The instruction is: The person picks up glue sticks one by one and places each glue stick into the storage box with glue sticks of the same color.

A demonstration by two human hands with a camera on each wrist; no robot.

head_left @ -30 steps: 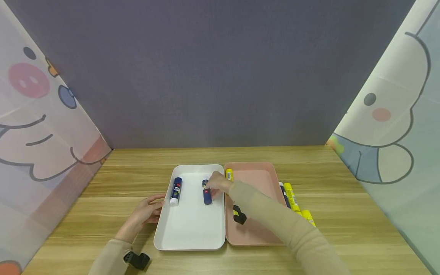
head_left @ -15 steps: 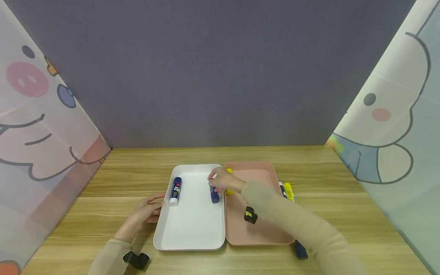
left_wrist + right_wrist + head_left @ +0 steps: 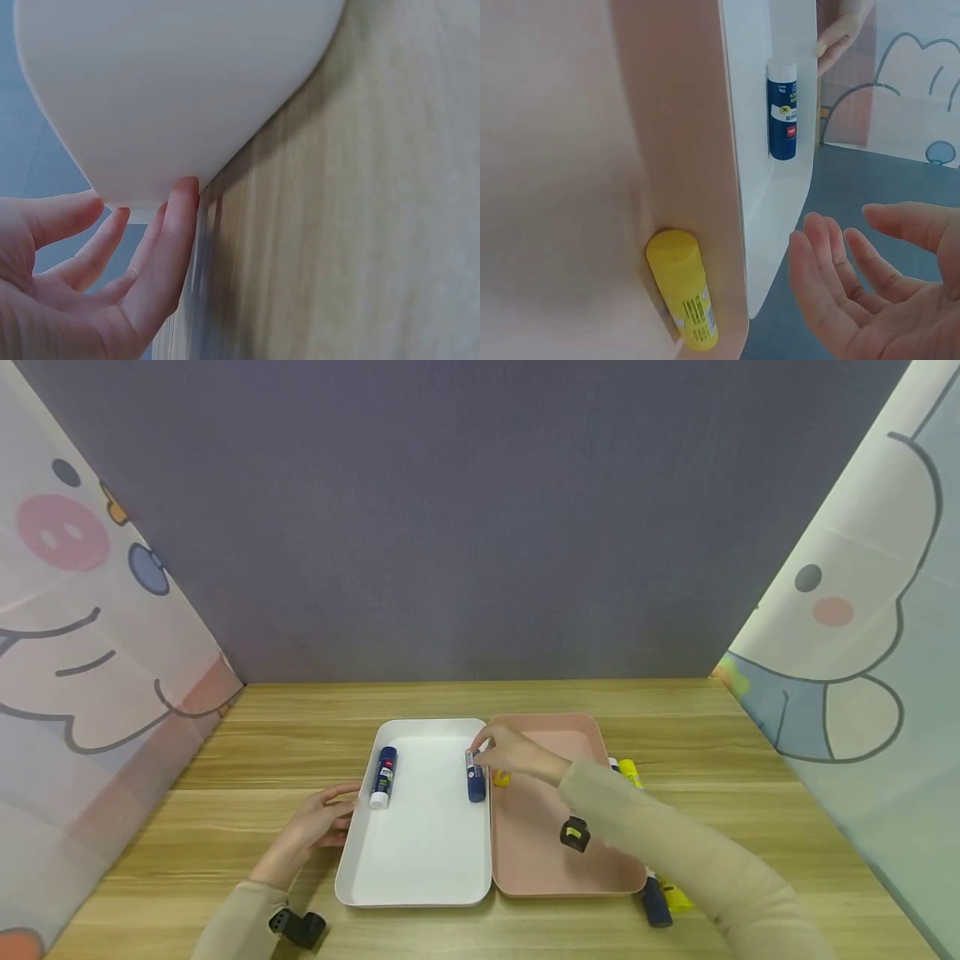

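In the head view, my right hand (image 3: pixel 517 753) is over the right wall of the white tray (image 3: pixel 420 868), fingertips at the top end of a navy glue stick (image 3: pixel 476 787) lying along that wall. The right wrist view shows this hand (image 3: pixel 877 292) with fingers apart and nothing between them. A second navy glue stick (image 3: pixel 383 778), white cap toward me, lies along the tray's left wall. My left hand (image 3: pixel 318 818) touches the tray's outer left side; in the left wrist view its thumb (image 3: pixel 71 217) is at the rim and a finger lies lower on the wall.
The pink tray (image 3: pixel 562 881) stands against the white one and holds a yellow glue stick (image 3: pixel 686 292) by its left wall. Right of it on the wooden table lie more glue sticks, including a navy one (image 3: pixel 656 902) and a yellow one (image 3: pixel 628 769), partly behind my right sleeve.
My right hand has moved the navy glue stick rightward to the white tray's right wall, and its fingers have come off it. My left hand has stayed in place.
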